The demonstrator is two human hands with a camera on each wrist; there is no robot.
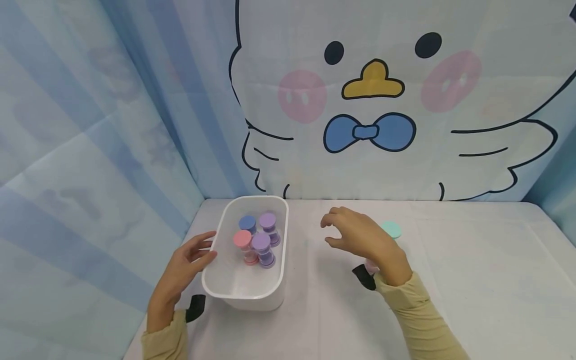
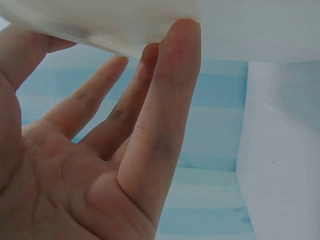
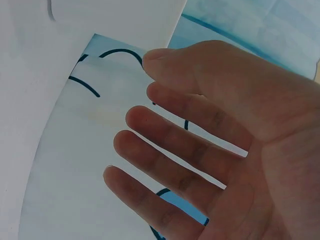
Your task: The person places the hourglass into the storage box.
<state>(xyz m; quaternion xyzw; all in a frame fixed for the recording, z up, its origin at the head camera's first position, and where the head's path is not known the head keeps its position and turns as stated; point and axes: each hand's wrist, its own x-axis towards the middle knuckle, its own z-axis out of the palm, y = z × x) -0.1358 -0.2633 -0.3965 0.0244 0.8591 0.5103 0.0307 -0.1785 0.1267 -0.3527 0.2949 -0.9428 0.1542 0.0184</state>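
Observation:
A white plastic bin point(image 1: 243, 290) stands left of centre on the table. Inside it are several small sand timers: a blue one point(image 1: 247, 223), a pink one point(image 1: 243, 240), and two purple ones, the nearer purple timer point(image 1: 262, 245) and the farther purple timer point(image 1: 268, 221). My left hand point(image 1: 182, 270) touches the bin's left side with its fingertips, fingers loosely bent, as the left wrist view also shows. Right of the bin, my right hand point(image 1: 360, 234) hovers over the table, fingers spread and slightly bent, holding nothing.
Partly hidden behind my right hand and wrist, a teal disc-shaped top point(image 1: 392, 229) and a pink thing point(image 1: 371, 266) are on the white-covered table point(image 1: 486, 280). A curtain printed with a cartoon bird point(image 1: 373, 80) hangs along the back edge; striped blue cloth point(image 1: 90, 150) hangs at left.

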